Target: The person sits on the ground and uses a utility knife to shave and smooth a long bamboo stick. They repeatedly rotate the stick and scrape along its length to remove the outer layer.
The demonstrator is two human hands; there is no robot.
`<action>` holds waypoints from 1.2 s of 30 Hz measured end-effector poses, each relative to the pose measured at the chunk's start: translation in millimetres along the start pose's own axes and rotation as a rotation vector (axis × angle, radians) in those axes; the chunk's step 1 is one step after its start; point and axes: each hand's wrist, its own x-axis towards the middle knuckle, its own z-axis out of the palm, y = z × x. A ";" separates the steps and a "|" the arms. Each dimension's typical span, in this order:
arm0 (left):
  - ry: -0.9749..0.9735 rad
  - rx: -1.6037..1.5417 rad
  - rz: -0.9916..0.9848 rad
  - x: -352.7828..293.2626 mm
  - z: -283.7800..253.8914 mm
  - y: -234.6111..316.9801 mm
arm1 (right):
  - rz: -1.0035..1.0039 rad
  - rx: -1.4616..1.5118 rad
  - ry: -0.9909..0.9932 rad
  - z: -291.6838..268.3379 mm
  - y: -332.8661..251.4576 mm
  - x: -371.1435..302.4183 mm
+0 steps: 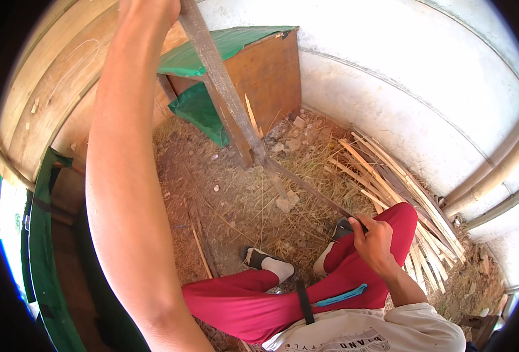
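At the top edge, partly cut off, my left hand (154, 8) is closed on the upper end of a rough grey-brown wooden strip (217, 67). The strip slants down toward the ground in front of my feet. My right hand (374, 242), above my right knee, is closed round the near end of a long, narrow dark tool that looks like a machete (312, 190). The tool's far end meets the lower part of the wooden strip; whether it cuts into the wood I cannot tell.
A pile of split wood strips (412, 193) lies to the right by the white wall (377, 47). Ahead stands a brown wooden box (268, 76) with a green cover (230, 42). A green-edged frame (45, 252) stands left. Dry grass and stones (287, 202) litter the dirt floor.
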 end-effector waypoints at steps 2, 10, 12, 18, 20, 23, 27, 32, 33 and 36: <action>-0.010 -0.014 -0.030 5.4 -13.5 -3.8 | -0.026 -0.020 -0.013 -4.9 6.2 3.2; 0.036 -0.072 -0.040 13.1 -24.5 -15.7 | 0.014 -0.042 -0.018 -20.0 14.4 1.4; 0.027 -0.042 -0.029 14.4 -29.4 -4.7 | 0.009 -0.001 -0.035 -15.4 6.2 2.2; 0.005 -0.031 0.004 10.2 -28.7 -7.5 | -0.008 -0.009 -0.018 -12.7 4.9 3.7; 0.005 -0.038 0.003 9.3 -26.1 -7.6 | -0.017 -0.008 -0.009 -10.0 5.4 4.2; -0.013 -0.045 0.009 6.6 -22.5 -7.0 | -0.027 -0.007 -0.004 -8.8 3.0 5.8; -0.032 -0.052 0.000 5.9 -14.2 -5.9 | -0.011 -0.001 -0.011 -10.4 -1.1 11.7; -0.065 -0.091 0.003 3.3 0.6 -5.3 | 0.002 0.053 -0.058 -3.3 -26.0 29.6; -0.098 -0.113 0.026 1.7 5.3 -6.0 | 0.023 0.080 -0.074 -1.9 -35.1 35.6; -0.135 -0.127 0.072 -3.9 17.3 -9.3 | -0.023 0.224 -0.079 9.9 -61.6 54.6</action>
